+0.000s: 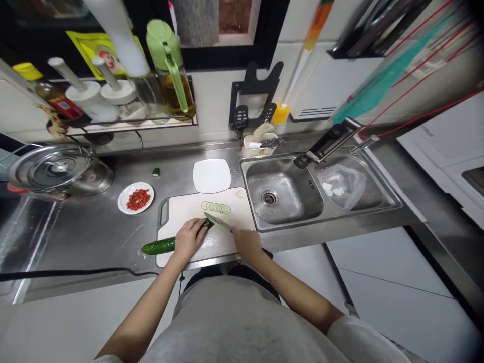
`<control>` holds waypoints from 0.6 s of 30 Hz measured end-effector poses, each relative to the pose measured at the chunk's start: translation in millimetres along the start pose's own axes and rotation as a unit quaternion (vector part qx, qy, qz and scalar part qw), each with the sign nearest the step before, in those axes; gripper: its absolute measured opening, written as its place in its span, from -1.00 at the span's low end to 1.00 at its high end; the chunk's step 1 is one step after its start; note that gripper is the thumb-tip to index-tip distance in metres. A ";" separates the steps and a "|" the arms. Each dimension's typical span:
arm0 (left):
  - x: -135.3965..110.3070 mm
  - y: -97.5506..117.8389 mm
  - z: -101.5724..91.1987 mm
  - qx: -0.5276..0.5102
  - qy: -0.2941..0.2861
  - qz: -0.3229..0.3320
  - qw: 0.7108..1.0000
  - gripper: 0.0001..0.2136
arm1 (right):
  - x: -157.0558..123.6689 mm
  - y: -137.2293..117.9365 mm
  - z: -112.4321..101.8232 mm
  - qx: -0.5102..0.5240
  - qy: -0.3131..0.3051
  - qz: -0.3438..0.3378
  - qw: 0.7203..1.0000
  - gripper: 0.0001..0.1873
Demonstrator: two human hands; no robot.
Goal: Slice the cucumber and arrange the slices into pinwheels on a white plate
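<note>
A dark green cucumber [159, 246] lies across the lower left of the white cutting board [181, 204], its left end past the board's edge. My left hand [190, 239] is closed over its right part. In my right hand [246, 244] is a kitchen knife [216, 220], fingers wrapped at the handle, the blade at the cucumber's right end. Just beyond the blade, several thin cucumber slices [215, 207] overlap in a row. One pale slice [240, 193] sits alone at the board's far right corner. An unladen white plate [212, 175] touches the board's far edge.
A small dish [121, 201] of chopped red pieces [138, 199] and a cucumber stub [156, 172] lie left. Beyond them stands a lidded steel pot [91, 176]. The sink [282, 217] and faucet [325, 143] are right. An oil jug [176, 83] stands on the rack.
</note>
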State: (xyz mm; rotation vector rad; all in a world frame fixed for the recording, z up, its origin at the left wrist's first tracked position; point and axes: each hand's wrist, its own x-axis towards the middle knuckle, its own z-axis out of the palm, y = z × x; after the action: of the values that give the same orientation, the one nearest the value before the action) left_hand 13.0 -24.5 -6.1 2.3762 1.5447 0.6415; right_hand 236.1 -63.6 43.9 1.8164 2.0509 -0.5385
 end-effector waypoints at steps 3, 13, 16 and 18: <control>-6.5 -4.3 -14.3 0.018 -0.046 -0.028 0.998 -0.57 | -6.1 14.5 -1.5 -0.005 0.031 0.017 0.999 -0.62; -18.9 -25.5 -39.5 0.046 -0.209 -0.066 0.974 -0.53 | -15.1 37.6 19.5 -0.010 0.075 0.048 0.996 -0.62; -16.8 -27.6 -40.5 0.026 -0.217 -0.073 0.973 -0.55 | -14.3 37.7 23.7 -0.010 0.084 0.055 0.995 -0.63; -15.0 -28.7 -41.6 0.013 -0.209 -0.091 0.974 -0.55 | -13.7 37.6 25.3 -0.010 0.096 0.058 0.994 -0.62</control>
State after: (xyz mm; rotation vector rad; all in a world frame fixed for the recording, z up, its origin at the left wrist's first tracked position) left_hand -35.3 -27.9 14.8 2.1700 1.5540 0.0722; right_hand 275.3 -84.0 26.8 2.0297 2.0456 -0.3206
